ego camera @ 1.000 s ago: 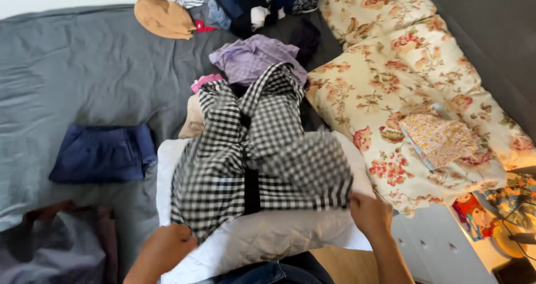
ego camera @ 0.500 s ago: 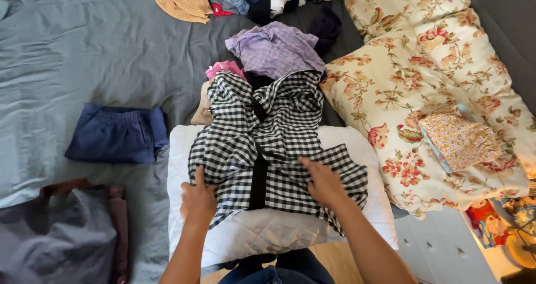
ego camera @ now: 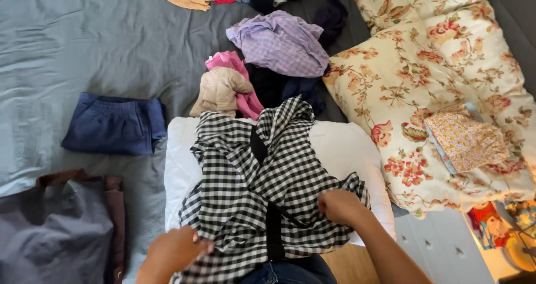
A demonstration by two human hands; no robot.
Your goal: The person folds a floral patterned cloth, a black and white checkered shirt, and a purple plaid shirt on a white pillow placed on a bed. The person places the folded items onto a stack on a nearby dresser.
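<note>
Two hands of mine are on the black-and-white checked garment (ego camera: 262,189), which lies spread over a white pillow (ego camera: 346,150) on the grey bedsheet (ego camera: 84,49). My left hand (ego camera: 173,251) pinches the cloth at its lower left edge; my right hand (ego camera: 340,206) is curled into the fabric near its right side. Just beyond the pillow I see a beige and pink bundle (ego camera: 226,91) and a lilac checked shirt (ego camera: 279,41). A folded navy garment (ego camera: 114,123) rests to the left, well apart. A floral quilt (ego camera: 435,72) lies to the right, with a small folded flowered cloth (ego camera: 466,139) on it.
</note>
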